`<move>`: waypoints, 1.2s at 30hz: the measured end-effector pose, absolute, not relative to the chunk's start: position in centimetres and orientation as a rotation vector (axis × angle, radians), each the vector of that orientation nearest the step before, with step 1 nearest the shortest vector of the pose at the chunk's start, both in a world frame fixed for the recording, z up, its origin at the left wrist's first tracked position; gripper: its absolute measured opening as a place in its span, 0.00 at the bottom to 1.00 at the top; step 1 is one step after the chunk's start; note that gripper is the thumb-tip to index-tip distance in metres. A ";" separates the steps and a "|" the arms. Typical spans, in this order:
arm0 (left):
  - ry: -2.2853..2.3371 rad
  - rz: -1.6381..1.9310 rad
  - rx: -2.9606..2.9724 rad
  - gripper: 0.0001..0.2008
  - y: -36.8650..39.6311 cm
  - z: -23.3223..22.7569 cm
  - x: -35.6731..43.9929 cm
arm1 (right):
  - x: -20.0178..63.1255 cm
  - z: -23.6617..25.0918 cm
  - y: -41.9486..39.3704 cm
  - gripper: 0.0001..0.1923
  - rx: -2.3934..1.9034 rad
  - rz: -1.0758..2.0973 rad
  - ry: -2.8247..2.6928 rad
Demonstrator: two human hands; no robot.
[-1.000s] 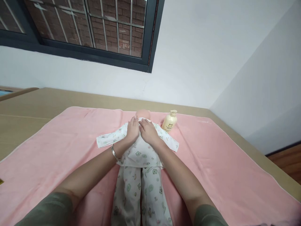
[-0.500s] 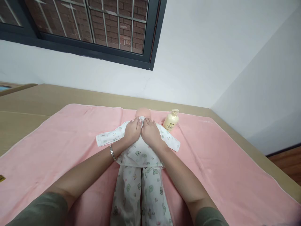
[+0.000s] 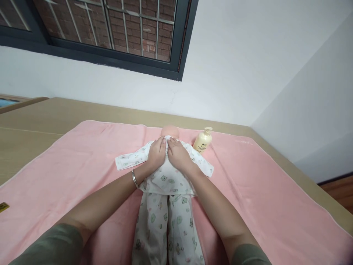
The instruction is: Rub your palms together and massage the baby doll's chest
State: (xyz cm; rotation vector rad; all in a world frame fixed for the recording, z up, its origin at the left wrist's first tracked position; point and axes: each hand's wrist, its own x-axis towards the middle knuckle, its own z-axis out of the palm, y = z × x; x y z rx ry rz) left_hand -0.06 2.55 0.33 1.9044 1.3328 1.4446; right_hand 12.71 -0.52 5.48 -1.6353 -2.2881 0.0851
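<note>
Together, the left hand [image 3: 156, 154] and right hand [image 3: 178, 156] press flat on the doll's [image 3: 170, 131] printed shirt [image 3: 165, 176], fingers unclenched; a lotion bottle [image 3: 203, 140] stands just right.

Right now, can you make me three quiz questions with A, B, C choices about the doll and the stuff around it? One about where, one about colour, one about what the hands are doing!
1. Where is the bottle?
A. on the blanket, right of the doll's head
B. on the floor
C. in a hand

2. What colour is the blanket?
A. blue
B. pink
C. green

3. What are the left hand and right hand doing?
A. holding the bottle
B. raised in the air
C. resting side by side on the doll's top

Answers: 1 A, it stands beside the doll; 2 B, the cloth is pink; 3 C, both palms lie on the printed top.
</note>
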 end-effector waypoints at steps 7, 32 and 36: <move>1.339 1.463 1.923 0.21 2.6 0.2 -0.1 | 14.0 5.9 0.1 0.25 -1.937 0.147 -2.080; 1.620 0.939 2.187 0.26 4.5 0.7 -1.2 | 12.9 6.8 -1.9 0.23 -1.912 0.080 -2.202; 1.697 0.916 2.382 0.26 2.3 0.9 -0.4 | 14.7 6.7 -0.2 0.23 -1.905 0.253 -2.146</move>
